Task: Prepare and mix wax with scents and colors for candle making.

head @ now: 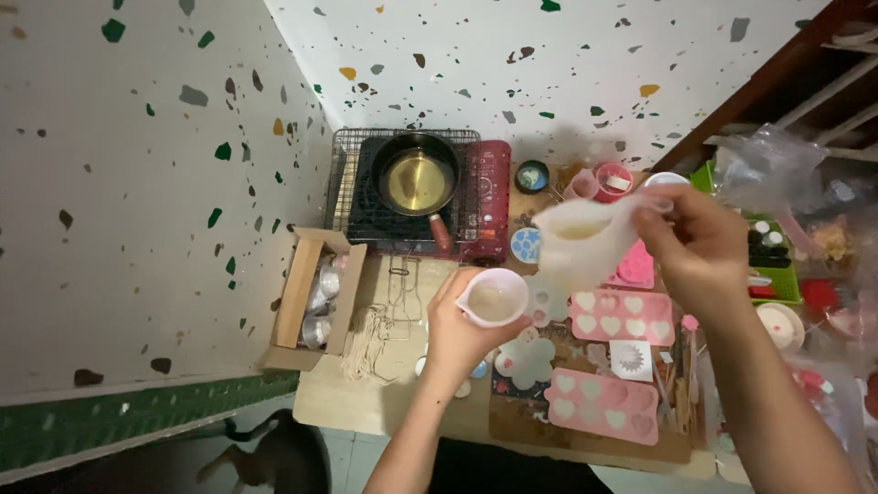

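My left hand (455,337) holds a small translucent cup (494,299) with a pale liquid in it, above the low wooden table (366,402). My right hand (700,245) grips a larger translucent measuring jug (581,242) by its handle, tilted with its lip down toward the small cup. The jug holds a whitish liquid. Below and between the hands lie two pink heart moulds (623,316) (604,402), several of their hearts filled white, and a flower-shaped mould (528,359).
A black pan (418,178) sits on a red portable stove (489,197) at the back. A cardboard box (315,297) of small tins stands at the left. Pink cups (611,180), green trays (773,265) and plastic bags crowd the right. A dark animal (274,453) lies on the floor.
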